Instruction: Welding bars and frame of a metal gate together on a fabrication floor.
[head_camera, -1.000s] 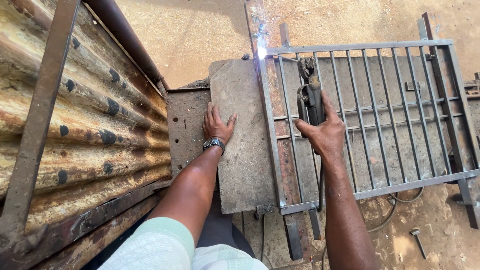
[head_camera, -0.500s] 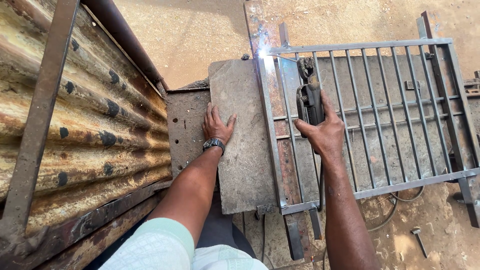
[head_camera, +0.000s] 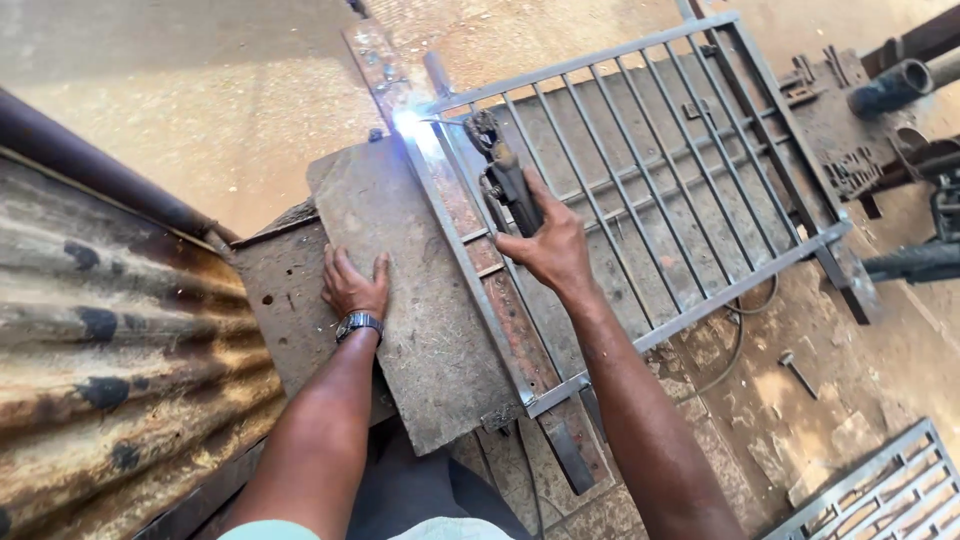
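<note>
My right hand (head_camera: 548, 248) grips a dark welding electrode holder (head_camera: 508, 178), whose rod tip meets the far left corner of a grey barred metal grille (head_camera: 640, 190). A bright blue-white arc (head_camera: 407, 122) glows at that corner. My left hand (head_camera: 353, 285), with a wristwatch, lies flat with fingers spread on a grey flat metal plate (head_camera: 420, 310) beside the grille's left rail. The grille rests partly on this plate and partly over rusty steel pieces.
Rusty corrugated sheet (head_camera: 110, 350) fills the left. A rusty bench plate (head_camera: 275, 300) lies under my left arm. Dark metal parts and a pipe (head_camera: 900, 85) sit at the right. Another grille (head_camera: 880, 490) is at the bottom right. A bolt (head_camera: 797, 372) lies on the dirt.
The view has tilted and shifted, so the grille now runs diagonally. The welding arc has flared up brighter at the grille corner. Both hands keep their grip and placement.
</note>
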